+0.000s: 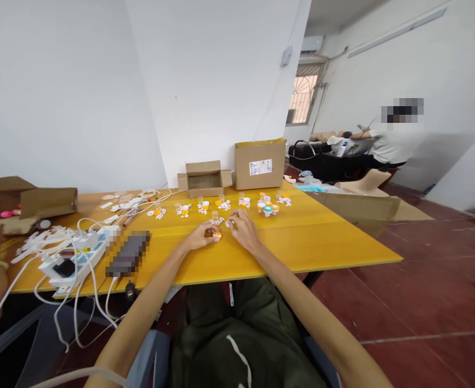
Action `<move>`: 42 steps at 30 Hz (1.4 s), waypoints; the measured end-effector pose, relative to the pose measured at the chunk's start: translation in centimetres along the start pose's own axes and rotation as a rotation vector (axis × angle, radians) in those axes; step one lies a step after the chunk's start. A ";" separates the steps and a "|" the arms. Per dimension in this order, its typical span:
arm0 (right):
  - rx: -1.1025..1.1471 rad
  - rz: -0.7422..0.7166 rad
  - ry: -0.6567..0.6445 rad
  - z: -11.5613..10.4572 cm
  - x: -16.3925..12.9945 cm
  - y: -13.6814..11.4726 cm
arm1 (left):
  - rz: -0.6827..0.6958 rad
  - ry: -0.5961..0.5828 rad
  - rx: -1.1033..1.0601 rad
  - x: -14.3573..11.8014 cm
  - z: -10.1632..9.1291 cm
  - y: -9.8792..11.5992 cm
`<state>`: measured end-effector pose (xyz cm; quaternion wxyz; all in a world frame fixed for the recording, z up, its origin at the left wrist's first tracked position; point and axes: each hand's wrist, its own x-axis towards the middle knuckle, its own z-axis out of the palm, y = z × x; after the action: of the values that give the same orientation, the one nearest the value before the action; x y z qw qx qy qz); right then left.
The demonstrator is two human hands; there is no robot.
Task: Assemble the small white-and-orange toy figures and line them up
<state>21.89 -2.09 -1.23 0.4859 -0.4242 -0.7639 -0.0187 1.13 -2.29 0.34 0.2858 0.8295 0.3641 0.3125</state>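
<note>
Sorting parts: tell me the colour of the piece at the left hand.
Orange piece, head view.

Small assembly workshop: bare white walls, red tile floor (423,291), yellow counter (322,237) with rows of small parts, cardboard boxes (260,164) along its far edge, another worker (394,143) behind.

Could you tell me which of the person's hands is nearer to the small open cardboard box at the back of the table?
Left. The left hand lies almost straight in front of the open cardboard box; the right hand sits further to its right.
</note>
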 end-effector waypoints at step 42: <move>0.209 -0.112 -0.310 1.3 -0.2 0.0 | 0.041 -0.014 0.026 0.0 -0.1 0.0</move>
<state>20.97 -1.65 -2.03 0.4019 -0.3263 -0.8498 0.0995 1.00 -2.24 0.41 0.2709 0.8426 0.3492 0.3077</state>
